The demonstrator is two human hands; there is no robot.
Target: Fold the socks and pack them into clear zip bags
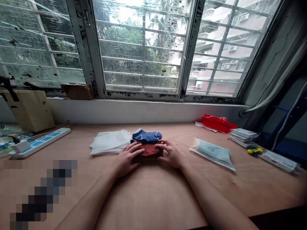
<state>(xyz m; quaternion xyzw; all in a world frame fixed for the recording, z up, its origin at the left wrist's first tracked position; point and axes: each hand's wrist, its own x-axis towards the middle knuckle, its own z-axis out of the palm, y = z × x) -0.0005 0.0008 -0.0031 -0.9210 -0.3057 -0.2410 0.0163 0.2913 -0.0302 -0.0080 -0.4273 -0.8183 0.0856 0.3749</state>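
Note:
A reddish-brown sock [150, 150] lies folded on the wooden table, straight in front of me. Behind it, and partly over it, is a blue sock [148, 136] with white trim. My left hand [128, 157] rests at the left side of the reddish sock, fingers spread and tips on the cloth. On the opposite side, my right hand [170, 154] touches the sock's right edge with its fingers bent, the thumb apart from them. Both hands look open. Whether other socks lie beneath is hidden.
White plastic bags [110, 142] lie left of the socks, a clear packet [212, 152] to the right. A power strip [45, 142] and paper bag [30, 110] stand far left. Far right are a red plastic bag [217, 123], small boxes [244, 134] and a yellow-black item [255, 150]. Windows [144, 48] face the table [153, 198].

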